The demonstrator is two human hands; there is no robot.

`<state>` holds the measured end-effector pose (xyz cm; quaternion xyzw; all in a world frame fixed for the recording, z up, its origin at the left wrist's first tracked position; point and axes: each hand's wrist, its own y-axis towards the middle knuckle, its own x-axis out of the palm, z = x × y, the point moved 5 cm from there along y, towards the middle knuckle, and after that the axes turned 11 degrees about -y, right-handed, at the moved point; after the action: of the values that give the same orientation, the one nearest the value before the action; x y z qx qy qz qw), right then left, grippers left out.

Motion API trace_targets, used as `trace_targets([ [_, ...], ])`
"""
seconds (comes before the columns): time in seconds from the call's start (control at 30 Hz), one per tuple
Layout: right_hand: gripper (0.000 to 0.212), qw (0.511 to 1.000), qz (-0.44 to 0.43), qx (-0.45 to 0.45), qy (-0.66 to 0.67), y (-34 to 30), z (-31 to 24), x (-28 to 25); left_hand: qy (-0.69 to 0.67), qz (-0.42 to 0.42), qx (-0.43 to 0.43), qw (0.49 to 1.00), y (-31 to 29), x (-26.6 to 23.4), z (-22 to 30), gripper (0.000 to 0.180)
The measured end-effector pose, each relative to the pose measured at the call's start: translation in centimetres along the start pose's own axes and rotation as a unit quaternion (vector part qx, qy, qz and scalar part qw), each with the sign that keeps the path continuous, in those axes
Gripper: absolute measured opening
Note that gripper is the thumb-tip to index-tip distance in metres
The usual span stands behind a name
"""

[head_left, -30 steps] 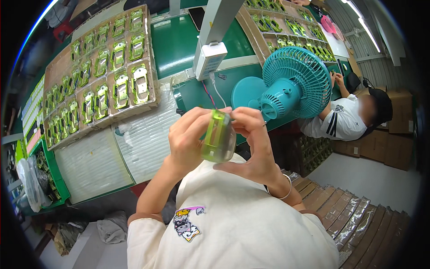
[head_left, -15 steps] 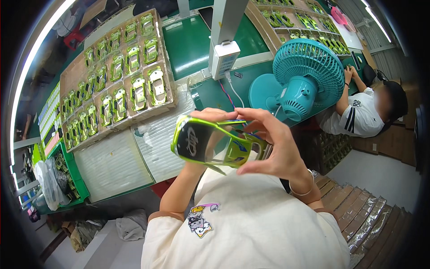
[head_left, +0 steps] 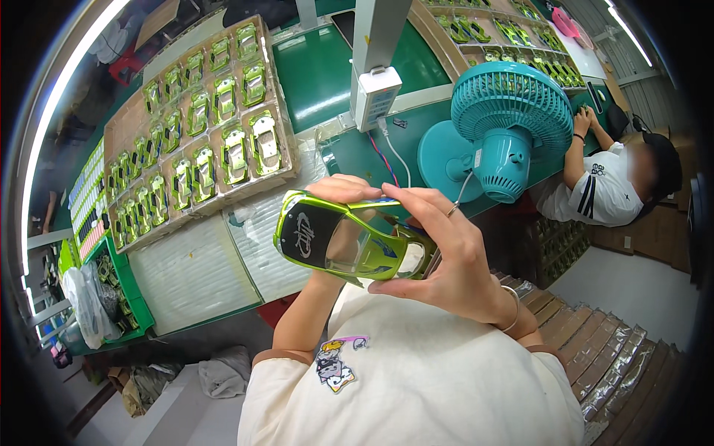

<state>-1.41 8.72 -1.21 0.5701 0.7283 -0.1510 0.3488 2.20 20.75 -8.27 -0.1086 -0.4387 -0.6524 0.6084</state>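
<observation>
A lime-green toy car body shell (head_left: 364, 239) with a black panel at its left end is held up in front of my chest. My left hand (head_left: 342, 189) grips its left part from behind and beneath, its fingers lying along the far edge and the rest hidden by the shell. Around the right end curls my right hand (head_left: 455, 256), thumb on the near side and fingers on the far side. The shell's windows and middle are see-through, with dark blue marks on the green. Below the shell lies the bench.
At the left, a cardboard tray (head_left: 216, 197) holds rows of similar green shells. A teal fan (head_left: 509, 111) and a white power strip (head_left: 379, 97) on a post stand ahead. More shells fill a tray (head_left: 491, 41) at the far right. A co-worker (head_left: 602, 178) sits at the right.
The shell has shifted slightly left and tilted a little. My right hand has moved slightly left and down along with it, its fingers now reaching further over the far edge.
</observation>
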Motion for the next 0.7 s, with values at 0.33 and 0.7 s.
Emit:
trace_targets([
  [0.33, 0.079, 0.996, -0.041, 0.021, 0.079, 0.2, 0.9, -0.5, 0.033, -0.001, -0.075, 0.997, -0.8, -0.1, 0.0, 0.018],
  [0.7, 0.073, 0.87, -0.051, 0.157, 0.465, -0.8, 5.3, 3.7, 0.461, -0.063, -0.058, 0.883, 1.5, 2.7, 3.5, 0.027],
])
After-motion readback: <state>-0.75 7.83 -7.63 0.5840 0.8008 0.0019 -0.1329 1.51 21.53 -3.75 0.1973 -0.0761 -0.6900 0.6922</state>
